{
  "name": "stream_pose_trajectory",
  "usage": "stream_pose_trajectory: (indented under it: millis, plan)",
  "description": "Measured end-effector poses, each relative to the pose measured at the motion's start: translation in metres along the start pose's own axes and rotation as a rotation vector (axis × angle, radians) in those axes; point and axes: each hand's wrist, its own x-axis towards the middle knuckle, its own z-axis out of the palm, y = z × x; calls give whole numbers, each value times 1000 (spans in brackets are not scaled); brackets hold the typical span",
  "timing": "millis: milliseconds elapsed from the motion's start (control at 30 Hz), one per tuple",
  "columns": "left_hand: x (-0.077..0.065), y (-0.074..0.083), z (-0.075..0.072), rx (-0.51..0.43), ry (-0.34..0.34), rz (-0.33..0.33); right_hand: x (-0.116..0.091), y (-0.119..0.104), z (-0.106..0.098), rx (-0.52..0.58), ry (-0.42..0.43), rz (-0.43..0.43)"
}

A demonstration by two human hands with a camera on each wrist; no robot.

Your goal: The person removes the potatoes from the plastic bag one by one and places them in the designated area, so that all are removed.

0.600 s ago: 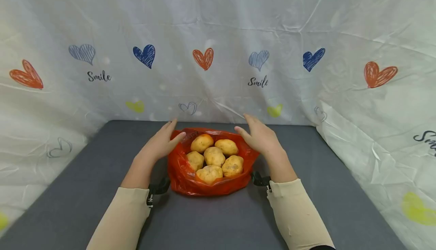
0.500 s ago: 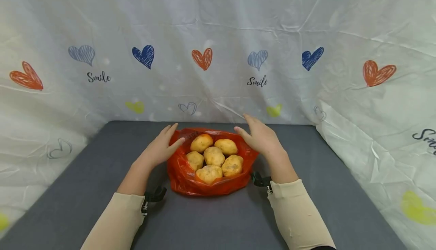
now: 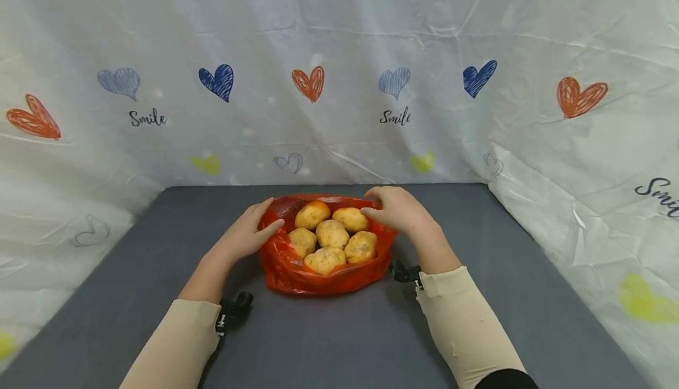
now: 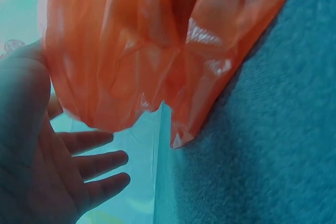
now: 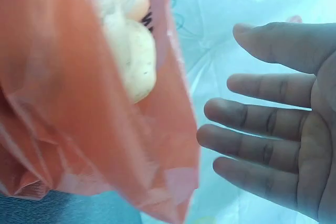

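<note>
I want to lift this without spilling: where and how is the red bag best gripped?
Probably pinch the red bag by its rim, left and right sides together, coming from outside and slightly above. Its mouth gapes upward and soft, wrinkled plastic rises beside the potatoes, leaving edge to pinch; the left hand and right hand flank it.

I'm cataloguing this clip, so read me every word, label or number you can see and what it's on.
"Smile": on the heart-patterned sheet, left side.
"Smile": same sheet, right of centre.
"Smi", the rest cut off: sheet, far right edge.
Dark print on the red bag: too blurred to read.
</note>
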Motion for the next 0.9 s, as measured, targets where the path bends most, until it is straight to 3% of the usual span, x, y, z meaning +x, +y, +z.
stream_pose_trajectory:
  millis: [267,900]
  plan:
    - [2,2,-3,-42,-34,9,10,11,14,14,-73,22]
    - [2,1,-8,-25,-39,25,29,27,45,72,-78,63]
